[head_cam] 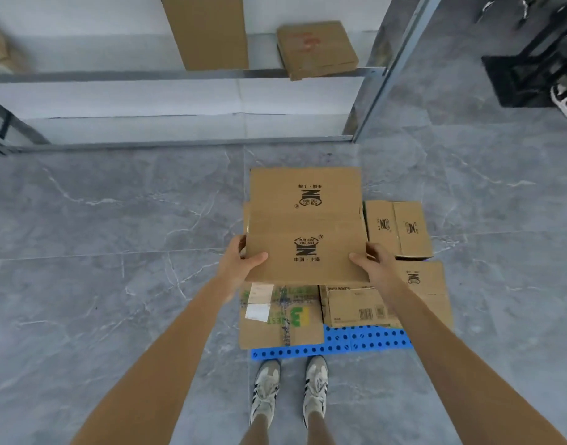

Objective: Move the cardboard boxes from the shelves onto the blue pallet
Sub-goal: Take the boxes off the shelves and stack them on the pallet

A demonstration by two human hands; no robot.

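A brown, logo-printed cardboard box (304, 226) is held level above the blue pallet (333, 345), which carries four other boxes (280, 316), perhaps more; two more boxes (208, 30) sit on the shelf (115, 75).

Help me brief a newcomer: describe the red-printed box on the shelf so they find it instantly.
Look at the metal shelf above the floor. At its right end, beside the upright post, lies the flat box. It overhangs the front rail and bears faded red print, unlike the taller plain box to its left.
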